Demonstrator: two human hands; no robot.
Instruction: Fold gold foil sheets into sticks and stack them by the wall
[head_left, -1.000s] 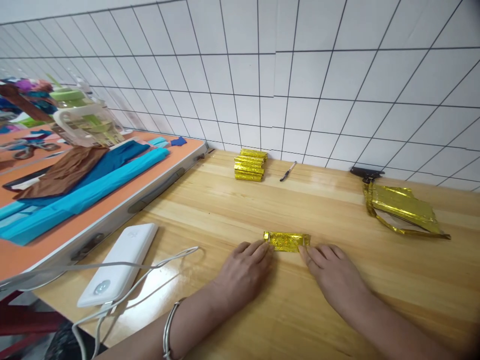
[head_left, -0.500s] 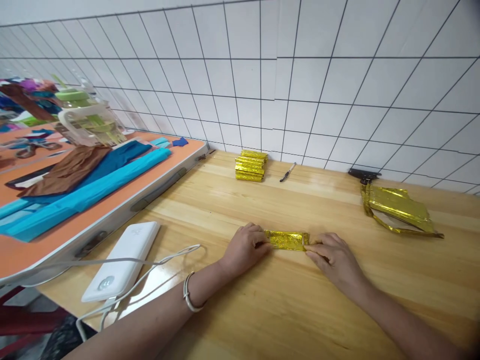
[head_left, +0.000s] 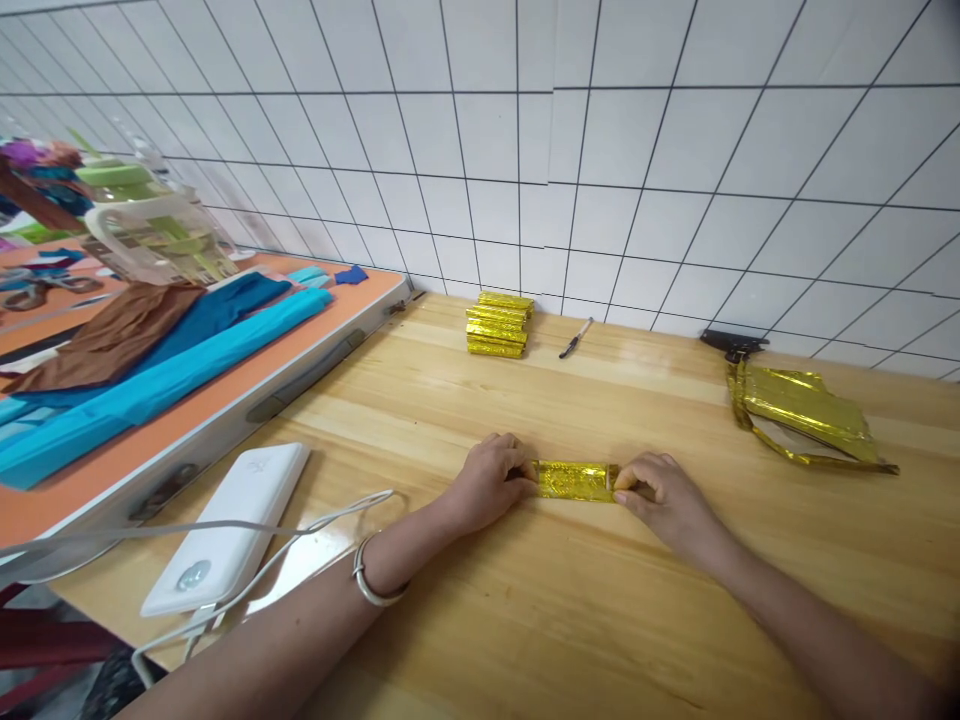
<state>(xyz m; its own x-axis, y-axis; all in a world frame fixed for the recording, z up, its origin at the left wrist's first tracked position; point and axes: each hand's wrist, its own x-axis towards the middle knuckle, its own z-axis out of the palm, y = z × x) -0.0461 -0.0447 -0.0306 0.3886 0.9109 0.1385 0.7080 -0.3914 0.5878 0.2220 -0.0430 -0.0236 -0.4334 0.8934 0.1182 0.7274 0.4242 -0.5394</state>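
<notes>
A narrow strip of shiny gold foil lies flat on the wooden table between my two hands. My left hand, with a bangle on its wrist, is closed on the strip's left end. At the right end, the thumb and fingers of my right hand pinch the edge, where the foil looks folded over. What lies under my fingertips is hidden. Toward the wall sits a stack of similar gold foil pieces.
A pen lies near the tiled wall. At the right is gold foil sheeting beside a black clip. On the left are a white power bank with cables, and an orange table holding cloth and a jug.
The view has shifted slightly. Both hands keep hold of the foil strip's ends; the fingers of my right hand have curled into a tighter pinch at its end.
</notes>
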